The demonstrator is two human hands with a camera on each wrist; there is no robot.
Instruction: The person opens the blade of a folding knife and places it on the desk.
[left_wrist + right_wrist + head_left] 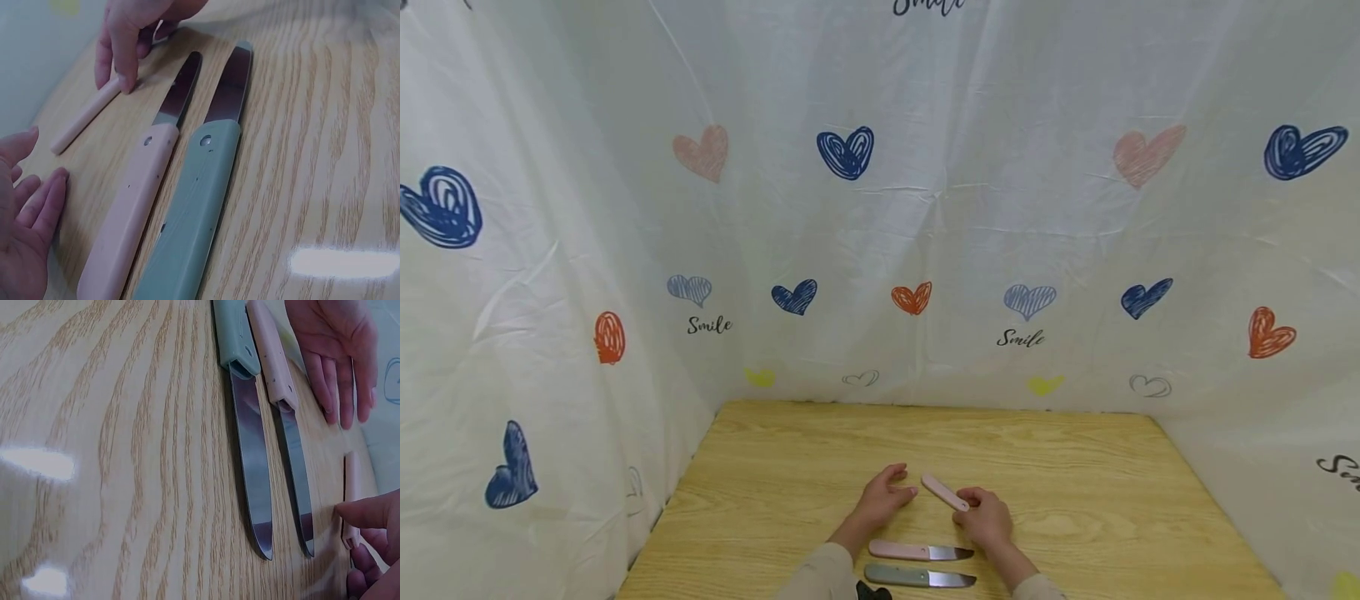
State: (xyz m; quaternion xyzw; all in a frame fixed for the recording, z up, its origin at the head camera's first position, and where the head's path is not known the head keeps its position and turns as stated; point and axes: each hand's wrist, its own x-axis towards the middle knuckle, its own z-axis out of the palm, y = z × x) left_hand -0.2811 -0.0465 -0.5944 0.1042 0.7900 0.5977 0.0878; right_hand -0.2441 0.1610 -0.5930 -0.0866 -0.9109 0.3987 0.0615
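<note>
My right hand (pixel 987 518) pinches one end of a folded pink folding knife (pixel 943 492), its blade tucked away, near the middle of the table. My left hand (pixel 882 503) is beside the knife's other end, fingers extended and apart from it. Closer to me lie two opened folding knives, side by side with blades pointing right: one with a pink handle (pixel 128 219), one with a green handle (pixel 190 212). In the right wrist view the green knife's blade (pixel 250 462) and the pink knife's blade (pixel 297 475) lie flat on the wood.
The wood-grain table (pixel 775 450) is enclosed by a white curtain (pixel 940 233) printed with hearts and the word Smile. A small black object (pixel 872 592) shows at the bottom edge of the head view. Bright reflections fall on the tabletop.
</note>
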